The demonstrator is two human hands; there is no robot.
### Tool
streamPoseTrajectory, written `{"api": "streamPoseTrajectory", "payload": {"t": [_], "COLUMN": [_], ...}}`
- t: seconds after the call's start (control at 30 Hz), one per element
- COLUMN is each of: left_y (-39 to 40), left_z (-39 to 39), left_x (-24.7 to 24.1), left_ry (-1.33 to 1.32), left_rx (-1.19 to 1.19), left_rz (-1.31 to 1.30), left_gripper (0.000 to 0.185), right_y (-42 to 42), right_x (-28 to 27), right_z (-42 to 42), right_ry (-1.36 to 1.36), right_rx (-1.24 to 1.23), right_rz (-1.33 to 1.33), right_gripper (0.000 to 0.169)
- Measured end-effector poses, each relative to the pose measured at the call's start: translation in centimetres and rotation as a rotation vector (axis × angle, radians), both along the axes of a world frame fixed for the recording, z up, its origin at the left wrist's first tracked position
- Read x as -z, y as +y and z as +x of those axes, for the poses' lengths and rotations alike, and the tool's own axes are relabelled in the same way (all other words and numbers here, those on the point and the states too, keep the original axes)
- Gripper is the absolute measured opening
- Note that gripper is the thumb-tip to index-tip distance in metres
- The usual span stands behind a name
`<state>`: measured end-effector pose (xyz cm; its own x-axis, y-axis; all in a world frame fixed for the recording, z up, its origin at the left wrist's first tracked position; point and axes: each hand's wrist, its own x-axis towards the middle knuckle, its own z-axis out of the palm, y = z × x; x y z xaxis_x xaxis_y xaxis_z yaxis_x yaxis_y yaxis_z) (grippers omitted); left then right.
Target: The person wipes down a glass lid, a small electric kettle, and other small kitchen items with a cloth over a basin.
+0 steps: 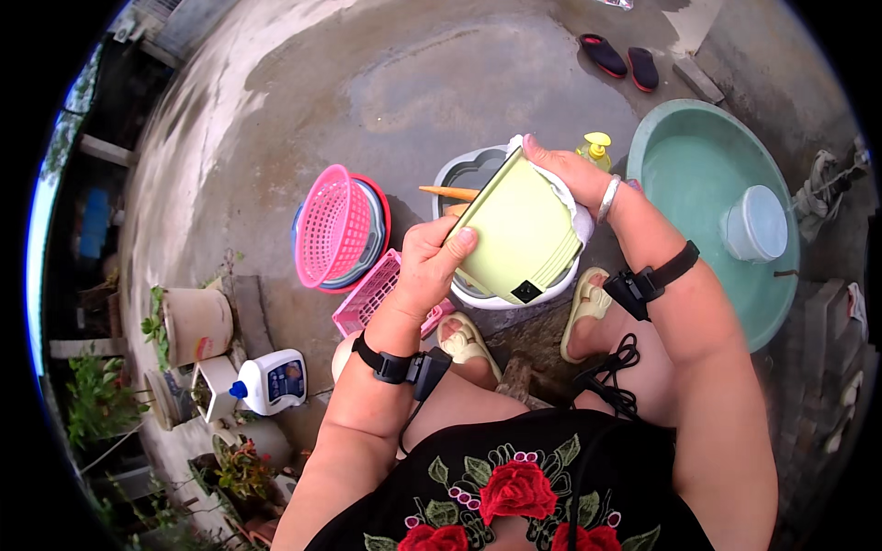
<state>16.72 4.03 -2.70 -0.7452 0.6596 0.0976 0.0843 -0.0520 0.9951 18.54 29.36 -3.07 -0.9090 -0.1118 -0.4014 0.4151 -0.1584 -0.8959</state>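
Observation:
My left hand (437, 258) grips the near left edge of a light green plastic container (520, 227), its thumb on the outer wall. The container is tilted, with a dark rim edge and a small black patterned patch near its lower corner. At the far right edge, my right hand (568, 169) presses a white cloth (582, 219) against it and holds that side. Below is a white and grey basin (448, 167), partly hidden by the container. A tapered orange-tan object (451, 193) pokes out over the basin; what it is I cannot tell.
Right: a large green tub (703, 165) of water with a white bucket (758, 224), beside a yellow pump bottle (595, 150). Left: a pink colander (334, 227) on stacked basins, a pink basket (368, 293), a white detergent jug (272, 382) and potted plants. Slippers (603, 55) lie beyond.

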Motion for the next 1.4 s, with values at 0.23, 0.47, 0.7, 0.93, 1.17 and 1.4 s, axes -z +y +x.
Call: {"api": "streamPoseTrajectory", "payload": {"t": [0.23, 0.47, 0.7, 0.93, 1.17, 1.4], "left_y": [0.0, 1.3, -0.3, -1.0, -0.5, 0.4], "left_z": [-1.3, 0.0, -2.9, -4.6, -4.7, -4.0], "left_x": [1.3, 1.3, 1.3, 0.9, 1.8, 1.8], "left_ry": [-0.109, -0.111, -0.269, -0.52, -0.716, -0.838], "left_rx": [-0.008, -0.075, -0.218, -0.233, -0.143, -0.09], "left_rz": [-0.016, -0.004, 0.306, 0.494, 0.564, 0.571], "left_gripper": [0.031, 0.025, 0.032, 0.041, 0.05, 0.048], "right_y": [-1.5, -1.8, 3.4, 2.7, -0.6, -1.8], "right_x": [0.2, 2.6, 2.0, -1.7, -4.0, -4.5], "right_z": [0.7, 0.1, -0.8, 0.9, 1.3, 0.6], "right_ry": [0.272, 0.548, 0.288, 0.555, 0.803, 0.82], "right_rx": [0.006, 0.172, 0.541, 0.527, 0.333, 0.505], "right_rz": [0.551, 0.757, -0.05, 0.339, 0.234, 0.268], "right_gripper": [0.078, 0.056, 0.03, 0.031, 0.023, 0.027]}}
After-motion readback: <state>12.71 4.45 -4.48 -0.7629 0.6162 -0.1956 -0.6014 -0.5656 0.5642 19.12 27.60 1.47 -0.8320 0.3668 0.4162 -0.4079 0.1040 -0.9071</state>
